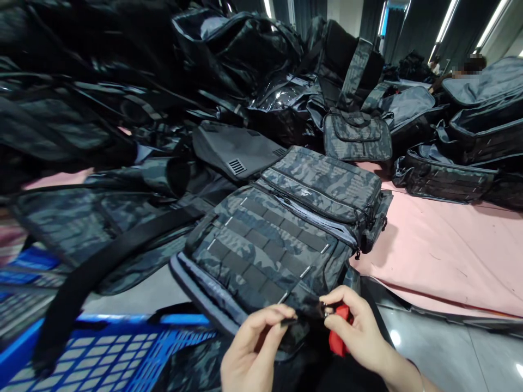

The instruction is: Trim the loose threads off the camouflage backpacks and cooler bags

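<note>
A grey-black camouflage backpack (261, 245) lies in front of me, its front covered with webbing rows and its top pocket zip partly open. At its near edge, my left hand (261, 343) pinches a thin dark strip (290, 320) between thumb and fingertips; I cannot make out whether it is a cord or a strap end. Close by on the right, my right hand (355, 324) is closed around a small red tool with a metal end (338, 337). Its metal part sits between thumb and forefinger, and its exact kind is unclear. The two hands are a short gap apart.
A blue plastic basket (122, 348) stands at the lower left, with a black strap (110, 261) hanging over it. Piled camouflage bags (357, 133) crowd the back and sides. Pink cloth (441, 245) covers the table at right. Another person (469, 68) is far back right.
</note>
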Tool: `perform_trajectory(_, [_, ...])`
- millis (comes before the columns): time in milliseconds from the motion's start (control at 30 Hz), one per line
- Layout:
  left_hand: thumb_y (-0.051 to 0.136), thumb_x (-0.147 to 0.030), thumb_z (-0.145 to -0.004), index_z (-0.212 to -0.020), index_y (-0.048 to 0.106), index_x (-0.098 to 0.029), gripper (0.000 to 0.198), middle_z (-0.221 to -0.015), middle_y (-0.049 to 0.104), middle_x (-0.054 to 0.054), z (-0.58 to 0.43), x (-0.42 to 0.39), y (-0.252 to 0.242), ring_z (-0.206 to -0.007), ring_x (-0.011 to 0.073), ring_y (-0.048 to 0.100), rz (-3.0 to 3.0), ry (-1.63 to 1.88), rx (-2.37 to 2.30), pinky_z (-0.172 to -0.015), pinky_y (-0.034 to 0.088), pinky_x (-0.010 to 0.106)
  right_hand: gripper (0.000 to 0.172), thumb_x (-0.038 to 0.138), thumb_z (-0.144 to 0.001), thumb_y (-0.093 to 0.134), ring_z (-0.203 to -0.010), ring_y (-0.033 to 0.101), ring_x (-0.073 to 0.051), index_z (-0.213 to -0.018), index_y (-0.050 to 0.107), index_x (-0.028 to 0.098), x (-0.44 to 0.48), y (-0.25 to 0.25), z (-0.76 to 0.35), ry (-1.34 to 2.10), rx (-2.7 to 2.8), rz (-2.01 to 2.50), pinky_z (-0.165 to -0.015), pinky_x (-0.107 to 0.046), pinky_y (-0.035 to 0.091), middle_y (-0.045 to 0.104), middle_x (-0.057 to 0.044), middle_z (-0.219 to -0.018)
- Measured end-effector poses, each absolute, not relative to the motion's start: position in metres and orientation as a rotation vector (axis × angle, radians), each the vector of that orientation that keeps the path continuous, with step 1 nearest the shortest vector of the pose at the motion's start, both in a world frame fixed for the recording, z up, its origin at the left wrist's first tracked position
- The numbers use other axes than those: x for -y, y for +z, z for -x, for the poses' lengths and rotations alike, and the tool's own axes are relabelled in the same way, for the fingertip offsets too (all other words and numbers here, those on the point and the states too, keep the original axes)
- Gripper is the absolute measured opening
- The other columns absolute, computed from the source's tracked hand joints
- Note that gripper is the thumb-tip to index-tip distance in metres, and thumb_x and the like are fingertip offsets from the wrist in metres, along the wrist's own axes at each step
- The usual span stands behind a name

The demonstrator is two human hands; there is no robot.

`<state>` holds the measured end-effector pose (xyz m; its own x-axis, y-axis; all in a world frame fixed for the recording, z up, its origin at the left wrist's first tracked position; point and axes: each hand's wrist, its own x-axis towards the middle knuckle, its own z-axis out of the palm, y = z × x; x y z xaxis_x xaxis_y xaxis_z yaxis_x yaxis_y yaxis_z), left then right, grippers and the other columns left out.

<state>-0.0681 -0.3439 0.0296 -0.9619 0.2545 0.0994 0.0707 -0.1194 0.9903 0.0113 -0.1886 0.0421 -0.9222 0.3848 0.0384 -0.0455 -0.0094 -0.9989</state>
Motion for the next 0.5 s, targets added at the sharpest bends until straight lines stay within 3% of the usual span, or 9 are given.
perform_trajectory(200, [0.061, -0.018, -0.081, -0.08, 0.061, -0.023, 0.005, -0.073, 0.063, 0.0, 0.065, 0.349, 0.027, -0.072, 0.0155, 0.061, -0.774, 2.328, -1.91, -0.07, 0.051, 0.027, 0.026, 0.037, -0.072, 0.07, -0.064, 0.048, -0.008, -0.086, 0.063, 0.017, 0.185, 0.043, -0.015, 2.574, 1.787, 0.281, -0.063, -0.02, 0.037, 0.058, 0.001, -0.076])
perform_trajectory(333, [0.057, -0.015, -0.082, -0.082, 0.062, -0.023, 0.009, -0.073, 0.064, 0.001, 0.067, 0.347, 0.033, -0.072, 0.0169, 0.061, -0.932, 2.26, -1.948, -0.067, 0.052, 0.029, 0.034, 0.044, -0.07, 0.071, -0.056, 0.041, -0.006, -0.085, 0.063, 0.015, 0.185, 0.048, -0.016, 2.623, 1.852, 0.281, -0.054, -0.019, 0.033, 0.055, 0.002, -0.07])
perform_trajectory(500, [0.054, -0.012, -0.083, -0.08, 0.061, -0.023, 0.013, -0.07, 0.063, 0.001, 0.068, 0.348, 0.036, -0.069, 0.0152, 0.061, -1.03, 2.229, -2.03, -0.066, 0.052, 0.027, 0.023, 0.034, -0.07, 0.068, -0.058, 0.042, -0.008, -0.082, 0.064, 0.014, 0.186, 0.053, -0.015, 2.481, 1.991, 0.315, -0.055, -0.02, 0.033, 0.055, 0.001, -0.069])
